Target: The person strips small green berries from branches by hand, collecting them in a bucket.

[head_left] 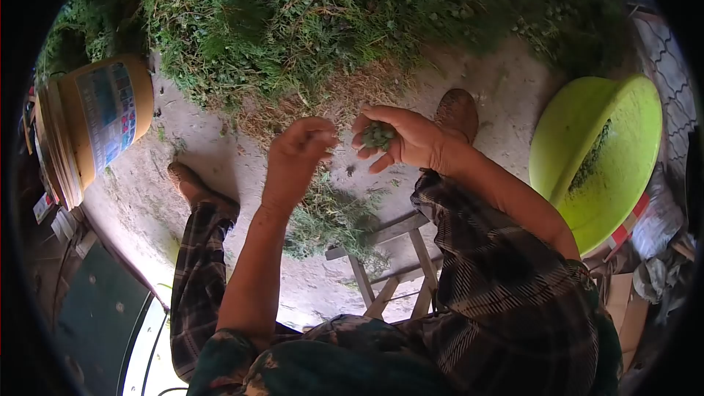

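In my right hand [414, 136], palm up with fingers curled, lies a small heap of green cones [377, 136], knobbly and greyish green, from an evergreen. Just to its left, apart from it, is my left hand [299, 154]. Its fingers are bent together in a pinch and slightly blurred; whatever sits between the fingertips is too small to make out. Below the hands, a cut evergreen sprig [330, 216] rests on the floor between my feet. A large pile of leafy evergreen branches [293, 37] spreads over the ground in front of me.
A lime-green plastic basin [623, 154] with dark bits inside leans at the right. On the left stands a tan bucket [136, 95] with a printed label. Under me is a wooden stool or frame [396, 231]. Brown dry needles [367, 84] litter the concrete floor [139, 191].
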The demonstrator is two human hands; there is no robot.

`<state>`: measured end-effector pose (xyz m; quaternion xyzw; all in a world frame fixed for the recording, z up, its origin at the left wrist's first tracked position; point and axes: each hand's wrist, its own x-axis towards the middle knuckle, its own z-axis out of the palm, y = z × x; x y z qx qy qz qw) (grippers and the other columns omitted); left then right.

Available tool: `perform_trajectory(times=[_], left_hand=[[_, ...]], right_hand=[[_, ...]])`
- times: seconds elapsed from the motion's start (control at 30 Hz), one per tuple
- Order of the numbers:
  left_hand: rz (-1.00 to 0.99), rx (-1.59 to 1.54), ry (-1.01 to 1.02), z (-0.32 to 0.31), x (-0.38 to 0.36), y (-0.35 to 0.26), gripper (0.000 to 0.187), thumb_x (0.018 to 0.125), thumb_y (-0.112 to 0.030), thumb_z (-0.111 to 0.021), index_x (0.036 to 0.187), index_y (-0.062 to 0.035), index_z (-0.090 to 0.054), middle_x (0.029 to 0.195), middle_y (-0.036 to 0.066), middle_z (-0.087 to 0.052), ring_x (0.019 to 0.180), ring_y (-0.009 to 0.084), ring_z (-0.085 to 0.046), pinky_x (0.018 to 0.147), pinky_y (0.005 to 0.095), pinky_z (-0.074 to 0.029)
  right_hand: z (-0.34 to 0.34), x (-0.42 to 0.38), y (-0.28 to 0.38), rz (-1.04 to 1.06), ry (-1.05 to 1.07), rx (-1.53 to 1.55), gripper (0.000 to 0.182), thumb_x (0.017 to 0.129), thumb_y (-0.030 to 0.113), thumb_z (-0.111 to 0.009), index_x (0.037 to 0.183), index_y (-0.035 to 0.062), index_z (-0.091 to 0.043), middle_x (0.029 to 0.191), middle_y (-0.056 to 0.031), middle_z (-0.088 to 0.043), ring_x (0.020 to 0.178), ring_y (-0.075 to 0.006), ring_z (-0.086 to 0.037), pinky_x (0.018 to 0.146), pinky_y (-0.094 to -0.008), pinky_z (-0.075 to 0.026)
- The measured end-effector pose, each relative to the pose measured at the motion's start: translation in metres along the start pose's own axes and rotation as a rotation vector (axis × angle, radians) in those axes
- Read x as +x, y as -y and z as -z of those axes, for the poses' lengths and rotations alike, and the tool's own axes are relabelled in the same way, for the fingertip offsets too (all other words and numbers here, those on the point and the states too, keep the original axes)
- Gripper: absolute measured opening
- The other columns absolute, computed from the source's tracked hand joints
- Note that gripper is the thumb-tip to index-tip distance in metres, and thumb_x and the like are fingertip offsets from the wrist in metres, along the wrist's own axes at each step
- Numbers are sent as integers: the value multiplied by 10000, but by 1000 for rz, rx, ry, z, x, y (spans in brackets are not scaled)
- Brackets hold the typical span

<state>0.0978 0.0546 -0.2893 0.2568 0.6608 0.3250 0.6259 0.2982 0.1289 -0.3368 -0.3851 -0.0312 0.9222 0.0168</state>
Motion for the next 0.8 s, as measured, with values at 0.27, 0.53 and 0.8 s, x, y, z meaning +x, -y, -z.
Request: perform_trajectory(times=[0.27,0.53,0.8], left_hand=[[-172,1302,-308,41,-34,98,504,745,-10,-556,1243,-71,-509,1349,267,-353,1197,419,-417,1016,427,-344],[-171,1024,-597,96,-14,88,181,785,-104,-577,954,-100,-641,1003,136,-616,874,318,-609,750,435,-473],[152,1041,-538,188,60,84,255,774,-192,-607,1014,-107,-628,1048,229,-620,905,389,-611,776,446,-466]], right_hand=[[3,-7,14,19,77,21,287,910,304,-558,788,45,-531,692,-74,-548,490,-92,-479,338,-238,-347],[5,-11,19,102,27,13,295,922,315,-543,795,49,-534,712,-76,-554,463,-76,-460,336,-225,-352],[13,-7,9,120,63,-47,289,917,329,-550,830,53,-546,731,-80,-568,481,-82,-474,342,-233,-373]])
